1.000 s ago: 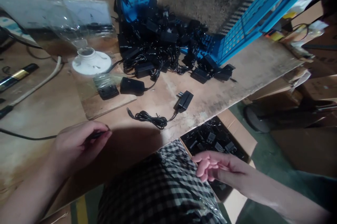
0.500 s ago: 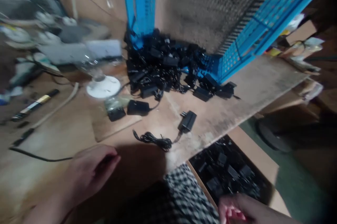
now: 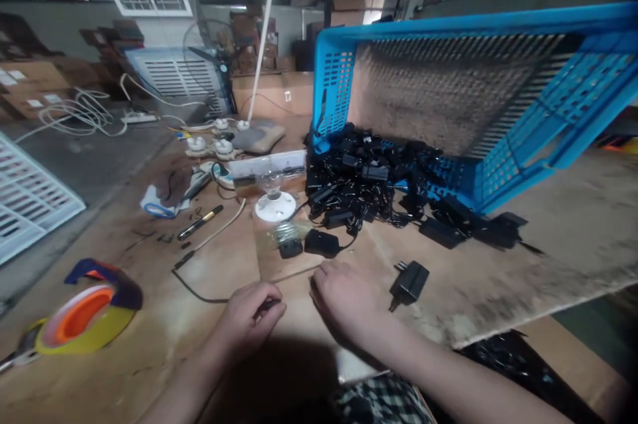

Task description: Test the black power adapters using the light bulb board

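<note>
L hand (image 3: 249,318) clenched on thin black power cord (image 3: 199,294); R hand (image 3: 343,298) empty, loosely curled on tan plywood bench top (image 3: 114,291), near matte-black plug-in AC adapter (image 3: 409,284).

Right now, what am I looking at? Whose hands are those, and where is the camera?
Those are one person's own two hands, seen from a camera worn on their head that looks forward and down. The left hand seems to hold a thin black cord. The right hand is on the wooden bench, close to a black power adapter. Farther along, a heap of black adapters with cords lies against a tipped blue plastic crate. There's also a white lamp holder with a clear bulb and a roll of tape.
</note>
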Demonstrator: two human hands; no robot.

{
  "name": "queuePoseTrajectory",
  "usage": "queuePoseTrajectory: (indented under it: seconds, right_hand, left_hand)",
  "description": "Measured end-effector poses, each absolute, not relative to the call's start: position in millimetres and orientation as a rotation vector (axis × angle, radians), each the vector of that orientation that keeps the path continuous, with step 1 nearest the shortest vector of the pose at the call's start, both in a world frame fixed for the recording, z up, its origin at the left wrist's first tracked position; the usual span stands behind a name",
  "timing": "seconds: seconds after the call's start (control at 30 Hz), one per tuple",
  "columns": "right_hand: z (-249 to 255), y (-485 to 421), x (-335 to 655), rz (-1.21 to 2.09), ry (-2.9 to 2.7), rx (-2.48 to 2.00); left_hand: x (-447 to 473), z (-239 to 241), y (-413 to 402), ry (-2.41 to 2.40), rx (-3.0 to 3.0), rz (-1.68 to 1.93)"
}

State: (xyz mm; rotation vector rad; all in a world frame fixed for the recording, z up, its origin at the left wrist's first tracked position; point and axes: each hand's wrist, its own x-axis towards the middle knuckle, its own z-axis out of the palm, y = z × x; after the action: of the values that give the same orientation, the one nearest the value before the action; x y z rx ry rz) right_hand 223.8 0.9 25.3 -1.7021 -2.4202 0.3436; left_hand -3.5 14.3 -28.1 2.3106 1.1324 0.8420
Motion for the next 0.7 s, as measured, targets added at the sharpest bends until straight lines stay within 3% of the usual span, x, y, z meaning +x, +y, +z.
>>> queuePoseTrajectory:
  seconds: [0.27, 0.47, 0.7]
  right_hand:
    - [19.1, -10.8, 223.0, 0.895, -2.013, -1.288]
    - [9.2, -9.3, 218.6, 0.646, -2.207, -1.237]
    - [8.1, -18.4, 230.5, 0.381, -2.426, -1.085]
  left_hand:
    - [3.4, -11.1, 12.0, 1.186, 1.940, 0.705]
    - [5.6, -17.7, 17.1, 1.157, 1.792, 0.723]
    - [1.1, -23.8, 13.7, 0.877, 2.137, 0.561]
